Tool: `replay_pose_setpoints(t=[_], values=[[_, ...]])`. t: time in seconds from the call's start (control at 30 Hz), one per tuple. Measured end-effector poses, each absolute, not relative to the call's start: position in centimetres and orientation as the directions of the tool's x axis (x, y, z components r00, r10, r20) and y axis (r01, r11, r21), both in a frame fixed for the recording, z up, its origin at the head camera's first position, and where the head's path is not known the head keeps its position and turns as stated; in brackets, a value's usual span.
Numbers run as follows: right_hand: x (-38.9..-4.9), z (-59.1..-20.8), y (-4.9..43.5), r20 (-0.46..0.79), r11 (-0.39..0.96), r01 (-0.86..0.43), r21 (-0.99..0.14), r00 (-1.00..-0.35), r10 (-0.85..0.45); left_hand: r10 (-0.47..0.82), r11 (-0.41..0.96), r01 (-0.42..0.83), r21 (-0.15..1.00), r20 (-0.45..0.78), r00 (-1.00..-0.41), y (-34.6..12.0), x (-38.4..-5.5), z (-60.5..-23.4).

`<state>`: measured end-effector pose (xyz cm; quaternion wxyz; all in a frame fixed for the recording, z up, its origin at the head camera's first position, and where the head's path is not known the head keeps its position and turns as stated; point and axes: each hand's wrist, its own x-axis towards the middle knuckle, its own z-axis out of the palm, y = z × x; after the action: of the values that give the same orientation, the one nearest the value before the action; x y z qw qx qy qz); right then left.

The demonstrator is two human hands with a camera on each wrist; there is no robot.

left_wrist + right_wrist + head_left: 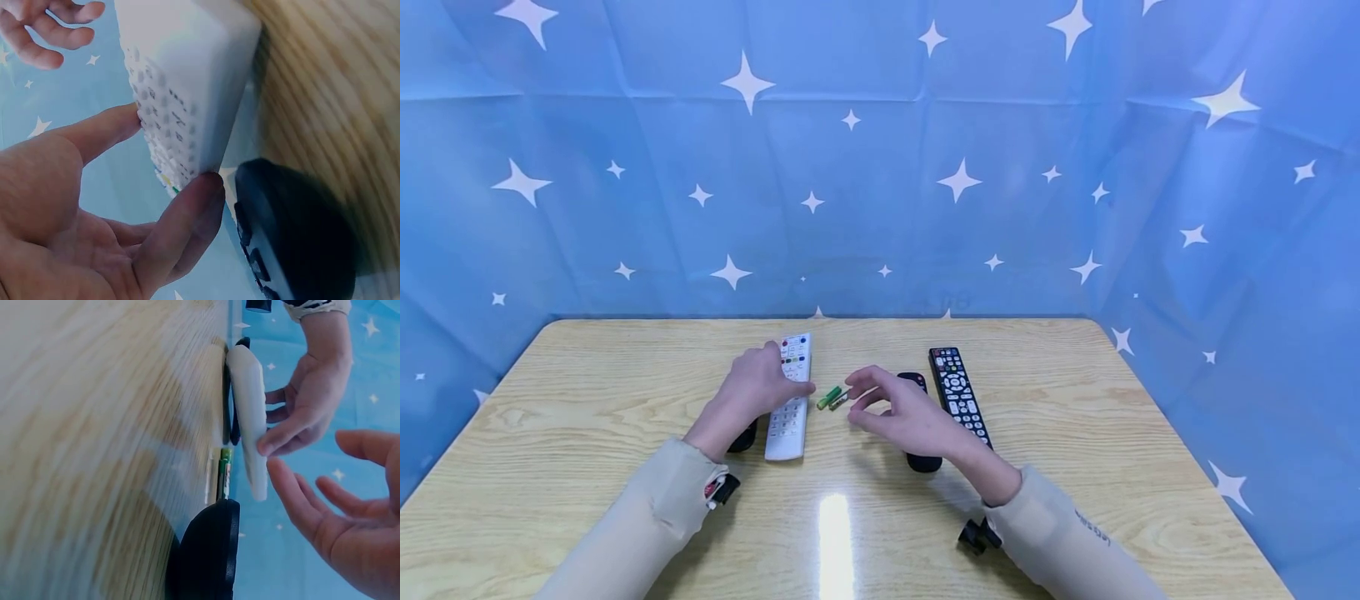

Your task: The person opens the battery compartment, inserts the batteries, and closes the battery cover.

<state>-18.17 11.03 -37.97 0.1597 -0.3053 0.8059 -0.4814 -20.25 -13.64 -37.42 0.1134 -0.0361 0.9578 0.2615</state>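
Observation:
My left hand [751, 390] grips a white remote control [787, 425] by its long sides, thumb on one edge and fingers on the other. In the right wrist view the white remote [249, 406] is tilted, with a gap between part of it and the tabletop. Two green batteries [830, 397] lie side by side just right of it. My right hand [910, 412] hovers beside the batteries, fingers loosely bent and apart, holding nothing. Beneath that hand is a short black remote [924, 462], partly covered in the head view.
A long black remote [955, 383] with many buttons lies right of the short one. Another black remote [294, 231] lies left of the white one, mostly hidden by my left hand in the head view. The wooden table [625, 358] meets a blue star-patterned curtain [865, 167].

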Motion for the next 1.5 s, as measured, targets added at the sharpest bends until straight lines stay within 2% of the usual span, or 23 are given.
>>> replay_pose_setpoints(t=[0.33, 0.73, 1.0, 1.5], values=[[-18.2, -38.0, 11.1, 0.031, 0.369, -0.352, -0.860, -0.759, -0.651, 0.006, 0.897, -0.111, 0.429, -0.264, -0.965, -13.4, -20.7, -37.5], [-18.1, -37.7, 11.3, 0.017, 0.380, -0.348, -0.857, -0.756, -0.655, 0.052, 0.946, -0.030, 0.323, -0.243, -0.969, -13.0, -20.6, -37.7], [-18.0, -37.8, 11.5, 0.011, 0.397, -0.354, -0.847, -0.758, -0.652, 0.027, 0.946, -0.057, 0.320, -0.253, -0.967, -13.1, -20.5, -37.7], [-18.1, -37.8, 11.6, 0.015, 0.392, -0.361, -0.846, -0.752, -0.659, 0.028, 0.958, -0.002, 0.287, -0.099, -0.995, -15.9, -18.3, -37.4]])
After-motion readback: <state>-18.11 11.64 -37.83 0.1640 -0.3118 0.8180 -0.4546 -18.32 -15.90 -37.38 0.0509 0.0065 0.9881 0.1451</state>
